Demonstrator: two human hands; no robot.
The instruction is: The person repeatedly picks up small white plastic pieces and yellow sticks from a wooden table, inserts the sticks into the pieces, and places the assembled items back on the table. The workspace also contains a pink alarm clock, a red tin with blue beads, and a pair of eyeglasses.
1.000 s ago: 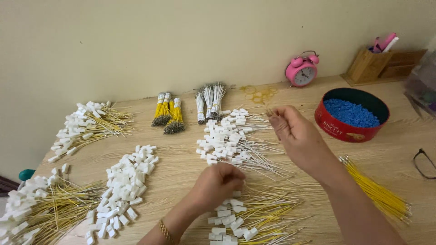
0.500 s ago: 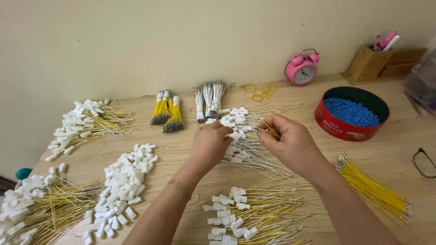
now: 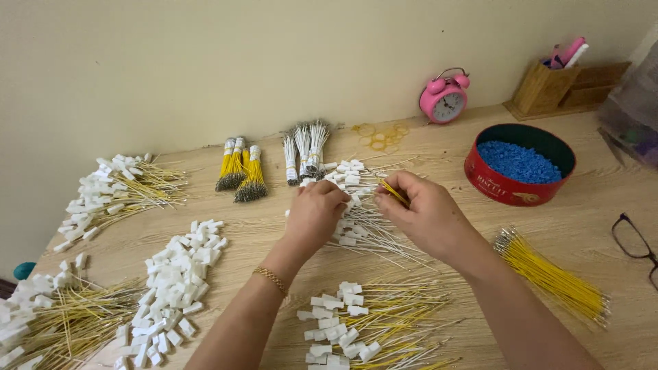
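1. Meeting over a pile of white-tagged wires (image 3: 360, 219) mid-table, the left hand (image 3: 317, 212) curls its fingers together on a small white connector, while the right hand (image 3: 425, 212) pinches a thin yellow wire (image 3: 392, 192).
2. Judged light, springy and slippery, the wire is best gripped near its tip.
3. Fingertips hide the connector and the wire's end.
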